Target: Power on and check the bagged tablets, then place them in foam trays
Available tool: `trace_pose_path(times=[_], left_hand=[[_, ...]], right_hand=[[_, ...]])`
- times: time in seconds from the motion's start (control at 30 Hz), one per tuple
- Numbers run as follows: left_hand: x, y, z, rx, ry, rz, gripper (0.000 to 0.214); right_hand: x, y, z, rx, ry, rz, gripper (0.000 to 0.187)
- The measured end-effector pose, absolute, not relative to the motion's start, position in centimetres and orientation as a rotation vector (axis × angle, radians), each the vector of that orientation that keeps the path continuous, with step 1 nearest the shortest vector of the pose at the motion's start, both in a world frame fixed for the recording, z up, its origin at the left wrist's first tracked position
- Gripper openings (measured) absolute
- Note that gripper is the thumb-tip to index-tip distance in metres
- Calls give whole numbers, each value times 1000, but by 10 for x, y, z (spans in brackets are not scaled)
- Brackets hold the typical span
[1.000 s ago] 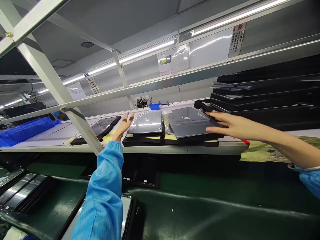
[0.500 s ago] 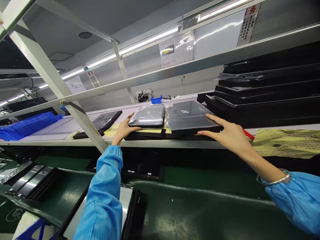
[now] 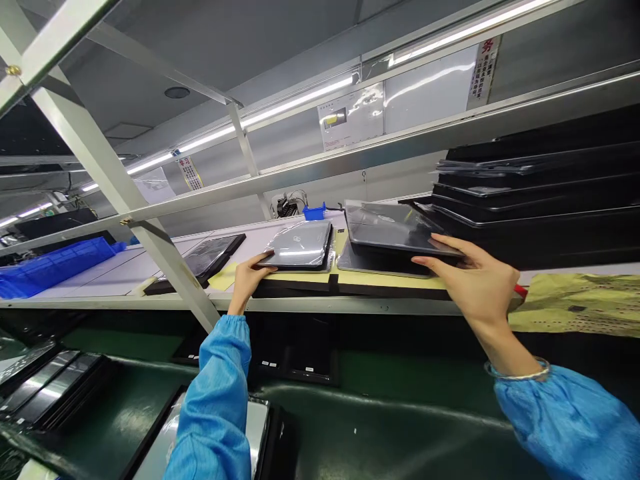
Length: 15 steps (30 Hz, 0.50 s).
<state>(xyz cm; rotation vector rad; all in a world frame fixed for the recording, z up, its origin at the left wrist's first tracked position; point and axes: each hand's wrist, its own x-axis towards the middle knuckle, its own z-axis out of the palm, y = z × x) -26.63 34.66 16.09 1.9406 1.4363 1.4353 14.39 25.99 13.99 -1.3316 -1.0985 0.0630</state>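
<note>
At the shelf's front, two flat grey laptop-like panels under clear film lie side by side. My left hand is closed at the left edge of the left panel, which rests flat and bears a logo. With thumb and fingers, my right hand pinches the right corner of the right panel. That one is raised and tilted, its far left corner highest. Below it shows another grey panel lying on yellow sheeting with black strips.
Tall black stacked panels stand at the right, beside a yellow perforated cloth. A blue crate and a slanted white frame post are at the left. Below runs a green conveyor belt carrying more panels.
The right panel has been lifted by my right hand and tilted, uncovering another panel and yellow sheeting beneath. My left hand stays at the left panel. The view has shifted slightly.
</note>
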Motion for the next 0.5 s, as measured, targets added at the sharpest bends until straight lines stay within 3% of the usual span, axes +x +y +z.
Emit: trace_pose_path(times=[0.2,0.3,0.4,0.5], left_hand=[[-265,340,149,2012,1426,1436,53],[-276,335,146,2148,1350,1279,91],[-292,336,139,2165,1416,1062,131],[-302,341,130,2089,1605,942,111]], right_hand=[[126,265,128,-1441,-1330,-60,51],[130,258,119,-1478,-1413,-16,55],[144,250,114,-1546,-1470,193,93],[162,250,115,-1682,-1479,385,131]])
